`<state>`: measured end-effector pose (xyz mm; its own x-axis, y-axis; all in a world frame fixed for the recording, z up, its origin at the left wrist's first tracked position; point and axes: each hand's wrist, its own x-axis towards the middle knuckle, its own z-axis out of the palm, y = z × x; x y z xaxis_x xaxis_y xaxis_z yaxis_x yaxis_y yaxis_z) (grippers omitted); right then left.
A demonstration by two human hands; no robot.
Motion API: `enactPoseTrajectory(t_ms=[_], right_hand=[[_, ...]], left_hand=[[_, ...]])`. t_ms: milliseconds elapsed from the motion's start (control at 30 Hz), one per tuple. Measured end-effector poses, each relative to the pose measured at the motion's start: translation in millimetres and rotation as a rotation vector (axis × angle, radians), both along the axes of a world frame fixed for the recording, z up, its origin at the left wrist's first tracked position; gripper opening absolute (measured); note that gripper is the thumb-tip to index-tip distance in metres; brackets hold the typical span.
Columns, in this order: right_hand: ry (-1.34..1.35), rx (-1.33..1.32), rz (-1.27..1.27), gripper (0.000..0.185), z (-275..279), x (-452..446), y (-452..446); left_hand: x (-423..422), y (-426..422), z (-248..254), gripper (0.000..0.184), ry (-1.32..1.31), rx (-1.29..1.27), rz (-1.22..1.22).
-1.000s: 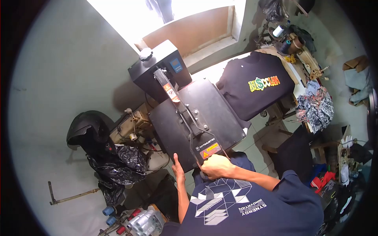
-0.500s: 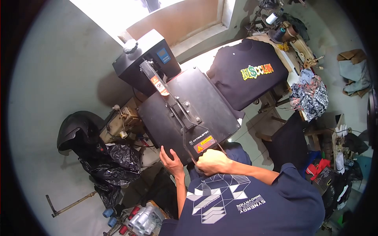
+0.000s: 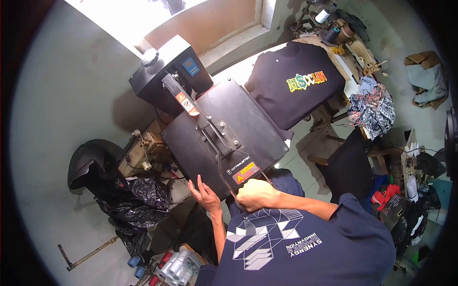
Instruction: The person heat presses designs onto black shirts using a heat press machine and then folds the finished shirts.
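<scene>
Left hand (image 3: 206, 194): one, fingers spread and upright, holding nothing, at the near-left edge of the heat press; whether the fingertips touched the plate could not be told.

Right hand (image 3: 257, 194): one, clenched around the near end of the handle (image 3: 221, 168).

Heat press (image 3: 255, 126): one, directly in front of the person; broad black plate set at a slant, bolted bracket at its middle, white "OPTIMUSTEC" lettering towards the near edge. Yellow-and-red caution label (image 3: 245, 172) beside the lettering, just beyond the right hand. Red-and-white warning label (image 3: 187, 103) on the arm.

Control box (image 3: 155, 82): one, dark, at the far-left end of the press; round knob (image 3: 150, 57) on top, blue panel (image 3: 191, 66) on its right side.

Black T-shirt (image 3: 276, 95): one, spread out to the right of the plate on the desk (image 3: 351, 89); green, yellow and red lettered print (image 3: 306, 82) across it.

Patterned cloth (image 3: 374, 112): one bundle, crumpled, at the right end of the desk.

Thread cones: one white (image 3: 322, 16), one dark (image 3: 332, 33), beyond the T-shirt.

Helmet (image 3: 93, 162): one, black, left of the press, above black plastic (image 3: 148, 200).

Spools (image 3: 176, 269): several, pale, lower left.
</scene>
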<state>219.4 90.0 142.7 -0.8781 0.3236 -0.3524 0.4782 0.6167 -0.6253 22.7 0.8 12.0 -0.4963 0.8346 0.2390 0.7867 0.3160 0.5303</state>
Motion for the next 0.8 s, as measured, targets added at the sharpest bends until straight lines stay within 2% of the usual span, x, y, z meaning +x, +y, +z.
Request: enactPoseTrajectory(t_ms=[100, 233, 367, 800], right_hand=[[0.004, -0.01, -0.001, 0.018, 0.1, 0.0, -0.2], [-0.028, -0.025, -0.004, 0.018, 3.1, -0.1, 1.1], [-0.026, -0.02, -0.026, 0.017, 1.3, -0.8, -0.2], [-0.035, 0.018, 0.039, 0.019, 5.7, -2.7, 3.5]], left_hand=[[-3.1, 5.3, 4.9, 0.039, 0.145, -0.09, -0.097], [-2.7, 19.7, 6.5, 0.061, 0.254, -0.291, -0.16], [0.1, 44.4, 12.6, 0.068, 0.256, -0.257, -0.072], [-1.5, 51.3, 12.7, 0.068, 0.194, -0.182, -0.04]])
